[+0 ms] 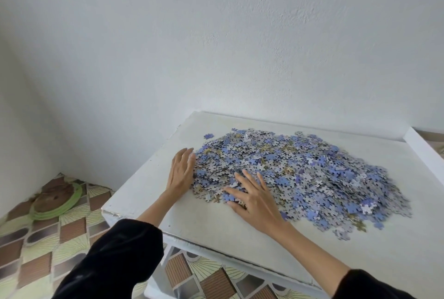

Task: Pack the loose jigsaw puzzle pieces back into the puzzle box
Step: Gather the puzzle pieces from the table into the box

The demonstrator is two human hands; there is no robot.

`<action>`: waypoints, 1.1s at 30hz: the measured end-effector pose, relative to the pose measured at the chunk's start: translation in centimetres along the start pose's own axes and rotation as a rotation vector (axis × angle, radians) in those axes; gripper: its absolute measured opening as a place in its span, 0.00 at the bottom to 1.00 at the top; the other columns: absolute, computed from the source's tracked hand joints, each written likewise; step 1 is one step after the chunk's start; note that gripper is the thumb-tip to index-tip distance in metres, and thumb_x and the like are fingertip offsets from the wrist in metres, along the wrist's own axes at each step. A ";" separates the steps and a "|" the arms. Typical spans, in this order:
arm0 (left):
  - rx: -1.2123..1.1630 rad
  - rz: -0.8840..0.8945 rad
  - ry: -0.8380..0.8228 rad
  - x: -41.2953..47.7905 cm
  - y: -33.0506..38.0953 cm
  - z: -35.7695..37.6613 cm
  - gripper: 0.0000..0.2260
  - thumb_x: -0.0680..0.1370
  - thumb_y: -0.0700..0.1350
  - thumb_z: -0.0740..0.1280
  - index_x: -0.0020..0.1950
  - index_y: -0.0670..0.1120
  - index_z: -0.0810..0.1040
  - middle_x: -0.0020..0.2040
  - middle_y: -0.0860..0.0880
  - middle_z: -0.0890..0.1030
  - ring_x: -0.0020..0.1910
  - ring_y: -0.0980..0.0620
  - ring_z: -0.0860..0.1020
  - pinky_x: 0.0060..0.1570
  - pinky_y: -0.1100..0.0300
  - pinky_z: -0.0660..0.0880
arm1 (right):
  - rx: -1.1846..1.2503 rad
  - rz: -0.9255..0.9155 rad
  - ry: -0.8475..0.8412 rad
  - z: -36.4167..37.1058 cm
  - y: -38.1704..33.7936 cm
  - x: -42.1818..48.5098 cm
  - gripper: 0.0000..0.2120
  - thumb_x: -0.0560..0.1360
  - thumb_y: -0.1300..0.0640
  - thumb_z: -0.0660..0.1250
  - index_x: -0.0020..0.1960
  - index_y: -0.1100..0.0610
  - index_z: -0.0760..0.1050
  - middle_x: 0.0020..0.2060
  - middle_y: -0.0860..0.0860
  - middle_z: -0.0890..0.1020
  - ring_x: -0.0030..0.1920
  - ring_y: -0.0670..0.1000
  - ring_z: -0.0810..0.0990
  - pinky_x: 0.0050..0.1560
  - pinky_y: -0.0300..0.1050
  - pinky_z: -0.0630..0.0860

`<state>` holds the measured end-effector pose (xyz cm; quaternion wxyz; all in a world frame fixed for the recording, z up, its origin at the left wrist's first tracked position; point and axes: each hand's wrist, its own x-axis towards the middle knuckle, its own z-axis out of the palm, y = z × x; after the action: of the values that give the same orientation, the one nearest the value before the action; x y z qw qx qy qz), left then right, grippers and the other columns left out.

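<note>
None of the puzzle pieces [300, 174] can be shown as packed. The puzzle box is not in view, so the task is judged to stand at its gathering stage, with the whole transfer left to do. The pieces lie as one broad, shallow heap on the white counter [211, 236], filling its centre and spreading toward three o'clock.

Left hand [181, 169]: at the heap's nine o'clock margin, fingers straight and together, its edge touching the outermost pieces. The grip is released and holds nothing.

Right hand [252, 200]: at the heap's seven o'clock margin, palm down, fingers spread flat on top of the pieces. This grip too is released, pressing rather than grasping. Both placements suggest raking the heap inward, though that is an inference.

Appearance of the pieces: small interlocking cardboard shapes. Many lie face up in blue and violet, with a few tan ones; many lie face down, showing a pale grey patterned backing. They overlap loosely several deep at the middle and thin to a single layer at the rim. One stray piece [208, 135] lies just apart at ten o'clock, and a few stragglers [343, 235] sit off the rim at five o'clock.

Beyond the counter, at eight o'clock, a green-rimmed round object [56, 199] rests on the tiled floor [36, 262].
</note>
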<state>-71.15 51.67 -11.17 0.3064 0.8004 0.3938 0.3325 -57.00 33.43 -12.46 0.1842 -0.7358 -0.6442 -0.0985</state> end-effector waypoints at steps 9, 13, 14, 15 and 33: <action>0.215 -0.114 -0.090 0.7 -0.9 1.2 0.30 0.80 0.61 0.42 0.74 0.44 0.58 0.76 0.45 0.57 0.75 0.49 0.52 0.73 0.51 0.45 | 0.088 0.169 0.171 -0.3 0.9 -0.1 0.24 0.80 0.43 0.43 0.61 0.47 0.75 0.66 0.54 0.71 0.68 0.54 0.68 0.70 0.53 0.56; 0.195 -0.081 -0.130 -0.8 0.4 2.6 0.34 0.78 0.64 0.40 0.75 0.44 0.56 0.76 0.45 0.55 0.75 0.50 0.52 0.74 0.51 0.45 | 0.126 0.302 0.241 -0.1 1.2 0.0 0.24 0.80 0.44 0.46 0.60 0.51 0.76 0.63 0.57 0.75 0.64 0.57 0.72 0.66 0.58 0.67; 0.188 -0.076 -0.131 -1.2 0.9 3.0 0.34 0.78 0.65 0.40 0.75 0.44 0.55 0.76 0.46 0.55 0.75 0.50 0.51 0.74 0.52 0.44 | 0.127 0.324 0.258 -0.2 1.1 0.0 0.21 0.79 0.47 0.49 0.60 0.52 0.76 0.62 0.57 0.75 0.63 0.57 0.73 0.63 0.59 0.70; 0.168 -0.075 -0.114 -1.5 1.4 3.4 0.35 0.76 0.66 0.40 0.75 0.43 0.56 0.76 0.46 0.56 0.75 0.51 0.52 0.74 0.52 0.45 | 0.123 0.337 0.278 -0.1 1.2 0.0 0.18 0.78 0.50 0.53 0.60 0.53 0.77 0.61 0.57 0.76 0.62 0.57 0.74 0.62 0.59 0.71; -0.057 -0.005 -0.084 3.6 0.2 0.3 0.30 0.78 0.61 0.44 0.69 0.42 0.67 0.69 0.41 0.67 0.68 0.45 0.64 0.66 0.50 0.59 | 0.073 -0.136 -0.070 0.4 -4.1 -0.3 0.19 0.80 0.52 0.50 0.70 0.48 0.64 0.71 0.51 0.64 0.72 0.54 0.60 0.71 0.57 0.50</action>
<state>-69.09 54.50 -10.13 0.3462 0.8036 0.3727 0.3090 -61.10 33.79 -12.35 0.1813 -0.6862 -0.7018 -0.0614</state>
